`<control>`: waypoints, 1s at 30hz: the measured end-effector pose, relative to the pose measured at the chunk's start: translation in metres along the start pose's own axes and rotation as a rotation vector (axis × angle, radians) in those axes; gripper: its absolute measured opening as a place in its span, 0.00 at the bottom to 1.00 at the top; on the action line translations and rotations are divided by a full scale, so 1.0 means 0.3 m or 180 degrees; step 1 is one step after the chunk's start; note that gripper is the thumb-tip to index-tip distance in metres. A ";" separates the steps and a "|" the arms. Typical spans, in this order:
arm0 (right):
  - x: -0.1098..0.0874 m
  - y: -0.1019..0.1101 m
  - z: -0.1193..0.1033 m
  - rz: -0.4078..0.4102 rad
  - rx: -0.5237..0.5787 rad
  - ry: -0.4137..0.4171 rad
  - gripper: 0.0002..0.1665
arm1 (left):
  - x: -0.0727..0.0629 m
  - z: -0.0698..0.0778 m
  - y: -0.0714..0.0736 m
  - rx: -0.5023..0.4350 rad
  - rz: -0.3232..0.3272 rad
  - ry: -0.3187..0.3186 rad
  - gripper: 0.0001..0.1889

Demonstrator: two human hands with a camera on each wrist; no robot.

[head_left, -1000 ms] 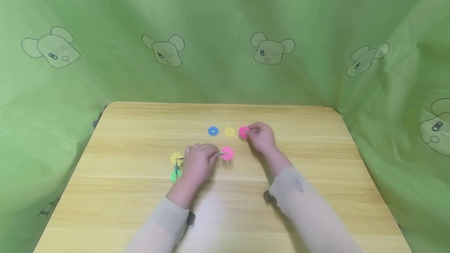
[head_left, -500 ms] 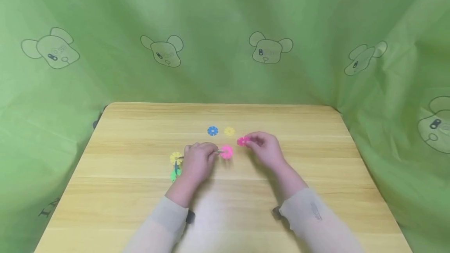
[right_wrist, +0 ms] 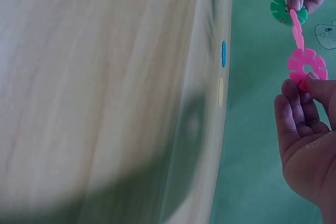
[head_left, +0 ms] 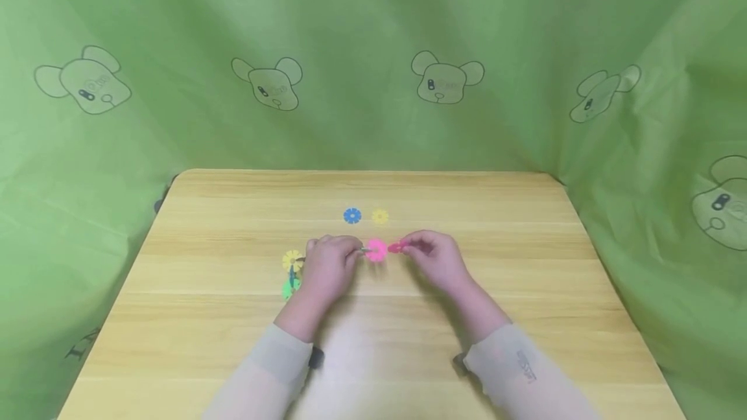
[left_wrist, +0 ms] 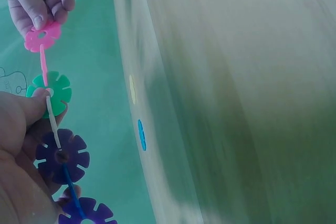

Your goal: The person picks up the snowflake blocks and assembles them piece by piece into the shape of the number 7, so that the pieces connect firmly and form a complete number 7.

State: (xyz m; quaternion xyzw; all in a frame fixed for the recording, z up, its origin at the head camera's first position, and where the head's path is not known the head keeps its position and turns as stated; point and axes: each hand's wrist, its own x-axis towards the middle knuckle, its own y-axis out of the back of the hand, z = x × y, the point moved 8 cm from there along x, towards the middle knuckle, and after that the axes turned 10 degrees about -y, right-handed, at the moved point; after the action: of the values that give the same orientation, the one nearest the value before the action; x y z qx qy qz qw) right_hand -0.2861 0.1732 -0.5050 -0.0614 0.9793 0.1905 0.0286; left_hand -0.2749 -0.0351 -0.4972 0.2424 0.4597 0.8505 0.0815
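Note:
My left hand (head_left: 329, 269) pinches a green notched plastic disc (left_wrist: 62, 88) in a chain of interlocking snowflake discs. A white disc (left_wrist: 53, 121) seen edge-on, a purple disc (left_wrist: 79, 156) and a blue disc (left_wrist: 72, 190) follow along the chain. Its far left end shows a yellow disc (head_left: 292, 261) and another green disc (head_left: 290, 289). At the right end is a pink disc (head_left: 376, 251). Between thumb and fingers, my right hand (head_left: 439, 261) pinches a second pink disc (right_wrist: 308, 66), its edge meeting the chain's pink one. I cannot tell whether their slots are engaged.
A loose blue disc (head_left: 353, 216) and a loose yellow disc (head_left: 380, 216) lie flat on the wooden table (head_left: 233, 212), beyond the hands. A green curtain (head_left: 362, 128) with printed mouse heads hangs behind and beside the table.
My right hand has picked up the pink disc from beside the loose yellow one, brought it nearer, and turned it edge-on against the chain's pink disc. The left hand stays in place.

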 end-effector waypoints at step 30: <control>-0.058 -0.014 -0.014 0.0251 -0.0122 0.0295 0.07 | -0.008 0.045 -0.007 -0.0230 0.0084 -0.0121 0.05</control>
State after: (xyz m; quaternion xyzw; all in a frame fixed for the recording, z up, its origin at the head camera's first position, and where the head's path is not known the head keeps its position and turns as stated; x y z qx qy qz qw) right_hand -0.2685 0.1697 -0.5014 -0.0320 0.9775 0.2071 -0.0255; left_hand -0.2663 -0.0249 -0.4936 0.2614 0.4237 0.8628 0.0877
